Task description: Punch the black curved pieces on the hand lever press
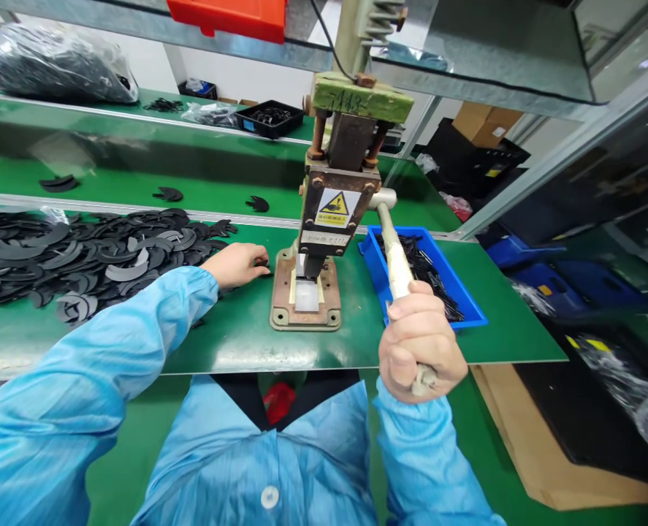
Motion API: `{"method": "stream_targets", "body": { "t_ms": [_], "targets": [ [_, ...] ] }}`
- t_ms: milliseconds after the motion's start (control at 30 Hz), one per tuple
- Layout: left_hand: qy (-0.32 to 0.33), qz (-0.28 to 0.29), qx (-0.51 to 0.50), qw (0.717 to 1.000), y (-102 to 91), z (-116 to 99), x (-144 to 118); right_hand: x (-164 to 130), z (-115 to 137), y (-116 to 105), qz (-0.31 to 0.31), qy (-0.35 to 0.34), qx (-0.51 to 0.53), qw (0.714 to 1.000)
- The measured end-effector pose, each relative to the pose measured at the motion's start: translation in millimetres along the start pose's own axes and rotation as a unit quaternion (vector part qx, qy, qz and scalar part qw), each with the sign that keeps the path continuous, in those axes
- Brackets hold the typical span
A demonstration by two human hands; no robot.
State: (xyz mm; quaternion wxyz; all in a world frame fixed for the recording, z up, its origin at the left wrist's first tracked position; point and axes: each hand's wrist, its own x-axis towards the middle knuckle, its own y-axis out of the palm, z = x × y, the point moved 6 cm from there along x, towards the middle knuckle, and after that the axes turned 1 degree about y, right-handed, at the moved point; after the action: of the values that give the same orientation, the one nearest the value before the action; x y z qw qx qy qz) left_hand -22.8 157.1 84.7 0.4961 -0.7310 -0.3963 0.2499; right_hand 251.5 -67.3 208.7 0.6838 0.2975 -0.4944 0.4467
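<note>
My right hand (422, 340) is wrapped around the pale, taped lever handle (397, 259) of a hand press (339, 186). The press stands upright on a brown base plate (280, 307), its dark ram lowered close to a whitish block (307, 296) on the base. Just left of that base, my left hand (239, 264) has its fingers pinched on a small black plastic part (263, 266), mostly hidden by the fingertips. Behind the left forearm spreads a pile of black curved parts (120, 248).
Right of the press, a blue bin (469, 310) contains thin black pieces (430, 274). Loose black parts (258, 204) lie on the green strip behind. Farther back are a black tray (272, 131) and a large plastic bag (55, 66). A metal shelf (302, 55) overhangs the bench.
</note>
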Motion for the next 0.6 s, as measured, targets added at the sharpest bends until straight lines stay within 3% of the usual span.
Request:
{"method": "stream_targets", "body": {
  "t_ms": [133,233,333,600],
  "targets": [
    [-0.06,-0.034,-0.089,0.994,13.8,-2,-2,0,0,1,-0.001,-0.003,0.002,1.0],
    [-0.113,-0.056,-0.159,0.979,13.8,5,-5,-1,-1,0,0.003,0.002,-0.003,1.0],
    [-0.158,-0.028,-0.273,0.949,15.9,5,-9,-1,-1,0,0.002,0.001,0.001,1.0],
    [-0.139,0.08,-0.47,0.868,34.7,-55,-6,-2,-1,1,0.003,0.012,-0.006,1.0]
  ]
}}
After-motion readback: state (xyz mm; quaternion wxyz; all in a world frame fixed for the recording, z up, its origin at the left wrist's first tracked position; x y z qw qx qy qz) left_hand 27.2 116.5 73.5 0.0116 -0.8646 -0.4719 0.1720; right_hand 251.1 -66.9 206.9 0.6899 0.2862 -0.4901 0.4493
